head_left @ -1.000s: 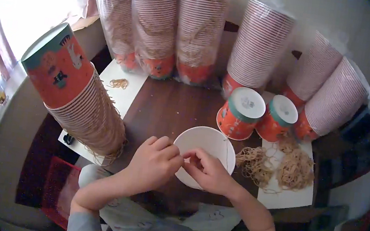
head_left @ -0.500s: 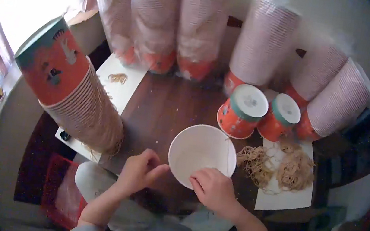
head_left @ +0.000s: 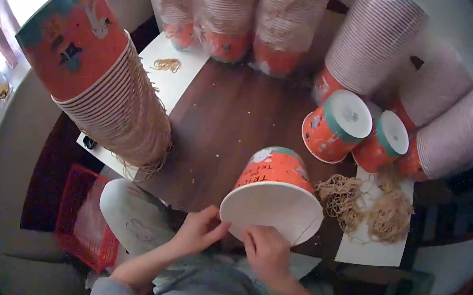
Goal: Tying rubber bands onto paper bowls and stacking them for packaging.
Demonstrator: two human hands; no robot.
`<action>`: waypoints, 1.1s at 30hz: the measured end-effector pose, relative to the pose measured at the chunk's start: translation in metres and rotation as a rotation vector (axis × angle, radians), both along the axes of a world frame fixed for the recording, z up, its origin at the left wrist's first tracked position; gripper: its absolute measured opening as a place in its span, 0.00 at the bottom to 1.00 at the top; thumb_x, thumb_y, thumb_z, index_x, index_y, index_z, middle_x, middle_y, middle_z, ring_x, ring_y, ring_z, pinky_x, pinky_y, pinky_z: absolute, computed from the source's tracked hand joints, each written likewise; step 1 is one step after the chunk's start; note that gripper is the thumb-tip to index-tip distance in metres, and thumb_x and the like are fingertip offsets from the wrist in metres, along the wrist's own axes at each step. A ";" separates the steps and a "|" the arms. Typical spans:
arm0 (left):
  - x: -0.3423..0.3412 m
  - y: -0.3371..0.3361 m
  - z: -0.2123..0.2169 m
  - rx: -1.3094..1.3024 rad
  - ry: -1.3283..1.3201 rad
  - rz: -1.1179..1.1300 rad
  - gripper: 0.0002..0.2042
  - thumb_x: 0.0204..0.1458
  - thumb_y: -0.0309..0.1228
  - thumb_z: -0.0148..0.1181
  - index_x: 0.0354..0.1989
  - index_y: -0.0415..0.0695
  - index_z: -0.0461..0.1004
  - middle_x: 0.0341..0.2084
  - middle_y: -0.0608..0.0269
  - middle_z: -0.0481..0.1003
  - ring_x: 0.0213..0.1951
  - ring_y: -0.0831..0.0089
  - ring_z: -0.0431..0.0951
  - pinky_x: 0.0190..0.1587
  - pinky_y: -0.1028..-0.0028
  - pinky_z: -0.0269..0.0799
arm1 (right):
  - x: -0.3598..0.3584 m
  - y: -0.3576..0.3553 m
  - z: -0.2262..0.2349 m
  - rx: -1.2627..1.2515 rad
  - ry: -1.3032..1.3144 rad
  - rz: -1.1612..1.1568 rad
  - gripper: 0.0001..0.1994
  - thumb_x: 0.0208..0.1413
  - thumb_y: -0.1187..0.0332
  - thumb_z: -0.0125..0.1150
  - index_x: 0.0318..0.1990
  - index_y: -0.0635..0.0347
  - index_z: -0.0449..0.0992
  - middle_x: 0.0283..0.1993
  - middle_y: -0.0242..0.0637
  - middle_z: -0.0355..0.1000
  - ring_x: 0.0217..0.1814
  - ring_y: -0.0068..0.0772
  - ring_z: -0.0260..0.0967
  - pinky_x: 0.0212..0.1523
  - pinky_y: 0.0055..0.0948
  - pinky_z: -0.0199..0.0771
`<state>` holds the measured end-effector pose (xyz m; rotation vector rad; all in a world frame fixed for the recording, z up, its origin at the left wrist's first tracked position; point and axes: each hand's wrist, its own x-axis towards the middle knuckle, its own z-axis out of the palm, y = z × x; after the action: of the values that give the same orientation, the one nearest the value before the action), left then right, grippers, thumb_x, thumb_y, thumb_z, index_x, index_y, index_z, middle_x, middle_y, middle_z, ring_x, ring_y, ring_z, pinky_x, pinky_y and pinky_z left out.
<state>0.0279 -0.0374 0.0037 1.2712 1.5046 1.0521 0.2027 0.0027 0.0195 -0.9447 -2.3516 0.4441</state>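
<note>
Paper cup (head_left: 272, 203), seemingly in both hands' grip

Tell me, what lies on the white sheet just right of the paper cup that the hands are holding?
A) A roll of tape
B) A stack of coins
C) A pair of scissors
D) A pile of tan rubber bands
D: a tangled pile of tan rubber bands lies on the white sheet, right of the orange paper cup that both hands grip at its rim.

matt paper cup (head_left: 273, 203), dark wood tabletop (head_left: 223, 116)
</note>
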 end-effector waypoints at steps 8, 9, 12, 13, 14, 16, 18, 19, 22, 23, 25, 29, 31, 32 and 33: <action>0.005 -0.012 -0.025 0.016 -0.189 0.139 0.09 0.47 0.25 0.55 0.35 0.36 0.65 0.26 0.63 0.73 0.29 0.82 0.74 0.31 0.81 0.70 | -0.023 0.004 -0.032 -0.249 0.127 -0.035 0.07 0.45 0.70 0.55 0.34 0.60 0.70 0.32 0.41 0.70 0.36 0.42 0.67 0.37 0.37 0.67; 0.004 -0.012 -0.027 0.012 -0.191 0.142 0.09 0.47 0.24 0.55 0.35 0.36 0.65 0.27 0.64 0.73 0.30 0.82 0.73 0.32 0.81 0.70 | -0.025 0.004 -0.039 -0.197 0.141 -0.030 0.08 0.44 0.73 0.56 0.34 0.60 0.71 0.30 0.39 0.70 0.34 0.41 0.68 0.34 0.36 0.67; 0.005 -0.012 -0.044 0.015 -0.225 0.140 0.09 0.47 0.22 0.54 0.37 0.37 0.66 0.29 0.64 0.73 0.32 0.83 0.72 0.34 0.82 0.69 | -0.023 -0.003 -0.071 -0.257 0.060 -0.133 0.10 0.43 0.71 0.58 0.35 0.61 0.70 0.33 0.42 0.69 0.37 0.44 0.67 0.36 0.37 0.66; 0.006 -0.013 -0.049 0.023 -0.256 0.132 0.10 0.47 0.21 0.54 0.38 0.37 0.66 0.29 0.65 0.73 0.33 0.84 0.72 0.35 0.82 0.68 | -0.020 -0.002 -0.075 -0.130 0.047 -0.137 0.13 0.42 0.68 0.59 0.36 0.60 0.70 0.35 0.43 0.68 0.38 0.46 0.66 0.38 0.40 0.65; 0.008 -0.013 -0.050 0.023 -0.251 0.130 0.10 0.47 0.21 0.54 0.38 0.37 0.66 0.29 0.65 0.73 0.33 0.84 0.72 0.35 0.82 0.68 | -0.019 -0.002 -0.076 -0.131 0.052 -0.138 0.13 0.42 0.68 0.59 0.36 0.60 0.70 0.35 0.43 0.68 0.38 0.46 0.66 0.38 0.40 0.65; 0.007 -0.015 -0.054 -0.006 -0.265 0.156 0.10 0.47 0.21 0.53 0.39 0.37 0.66 0.29 0.66 0.72 0.32 0.85 0.71 0.35 0.83 0.68 | -0.022 -0.003 -0.080 -0.210 0.099 -0.150 0.12 0.42 0.67 0.59 0.36 0.59 0.70 0.36 0.44 0.68 0.38 0.48 0.66 0.39 0.42 0.64; 0.006 -0.014 -0.058 -0.011 -0.275 0.163 0.10 0.47 0.21 0.53 0.39 0.37 0.66 0.30 0.66 0.72 0.32 0.85 0.70 0.35 0.83 0.68 | -0.024 -0.002 -0.081 -0.173 0.098 -0.135 0.12 0.42 0.67 0.59 0.36 0.58 0.71 0.36 0.44 0.68 0.38 0.48 0.66 0.39 0.42 0.64; 0.006 -0.014 -0.059 -0.017 -0.286 0.169 0.10 0.47 0.20 0.53 0.39 0.37 0.66 0.30 0.66 0.72 0.32 0.85 0.70 0.34 0.83 0.68 | -0.024 -0.002 -0.082 -0.136 0.097 -0.121 0.12 0.42 0.66 0.59 0.36 0.57 0.71 0.36 0.44 0.68 0.39 0.48 0.66 0.39 0.42 0.64; 0.005 -0.015 -0.060 -0.054 -0.270 0.164 0.10 0.46 0.20 0.53 0.39 0.36 0.66 0.30 0.66 0.72 0.31 0.85 0.70 0.33 0.83 0.68 | -0.026 -0.003 -0.084 -0.123 0.046 -0.147 0.12 0.41 0.66 0.59 0.35 0.57 0.72 0.37 0.43 0.68 0.40 0.48 0.65 0.40 0.43 0.64; 0.006 -0.014 -0.059 -0.053 -0.272 0.160 0.10 0.46 0.20 0.53 0.39 0.36 0.66 0.30 0.66 0.72 0.31 0.85 0.70 0.33 0.83 0.68 | -0.025 -0.003 -0.084 -0.121 0.045 -0.151 0.12 0.41 0.66 0.59 0.35 0.57 0.72 0.37 0.43 0.68 0.40 0.48 0.65 0.40 0.43 0.64; 0.006 -0.016 -0.057 -0.019 -0.256 0.146 0.10 0.47 0.21 0.53 0.39 0.36 0.66 0.30 0.65 0.73 0.30 0.86 0.70 0.32 0.84 0.68 | -0.024 -0.005 -0.085 -0.164 0.012 -0.135 0.12 0.41 0.65 0.59 0.36 0.56 0.72 0.39 0.43 0.68 0.41 0.48 0.65 0.41 0.43 0.64; 0.005 -0.016 -0.054 0.005 -0.267 0.135 0.11 0.46 0.20 0.53 0.40 0.36 0.66 0.30 0.65 0.73 0.30 0.85 0.70 0.32 0.84 0.67 | -0.025 -0.007 -0.083 -0.133 0.005 -0.145 0.12 0.41 0.66 0.59 0.36 0.55 0.72 0.40 0.43 0.67 0.42 0.48 0.65 0.42 0.44 0.63; 0.003 -0.017 -0.055 0.040 -0.210 0.065 0.11 0.47 0.20 0.51 0.40 0.36 0.66 0.30 0.64 0.73 0.30 0.85 0.71 0.33 0.83 0.68 | -0.024 -0.007 -0.080 -0.112 0.006 -0.152 0.13 0.41 0.65 0.59 0.37 0.55 0.72 0.40 0.43 0.67 0.44 0.49 0.64 0.43 0.44 0.63; 0.002 -0.017 -0.057 0.042 -0.211 0.062 0.11 0.47 0.20 0.51 0.40 0.36 0.66 0.30 0.64 0.73 0.30 0.85 0.71 0.33 0.83 0.68 | -0.024 -0.006 -0.081 -0.110 0.006 -0.155 0.13 0.41 0.65 0.59 0.37 0.55 0.72 0.40 0.43 0.67 0.44 0.49 0.64 0.43 0.44 0.63; 0.002 -0.018 -0.060 0.026 -0.242 0.075 0.11 0.47 0.20 0.50 0.41 0.35 0.67 0.30 0.65 0.73 0.30 0.84 0.71 0.33 0.83 0.68 | -0.024 -0.006 -0.082 -0.092 0.002 -0.159 0.13 0.41 0.65 0.59 0.37 0.55 0.72 0.40 0.43 0.67 0.44 0.49 0.63 0.44 0.45 0.62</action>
<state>0.0299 -0.0551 -0.0560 1.0688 1.3655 1.2312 0.1783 -0.0030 -0.0626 -1.1641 -2.2495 0.4924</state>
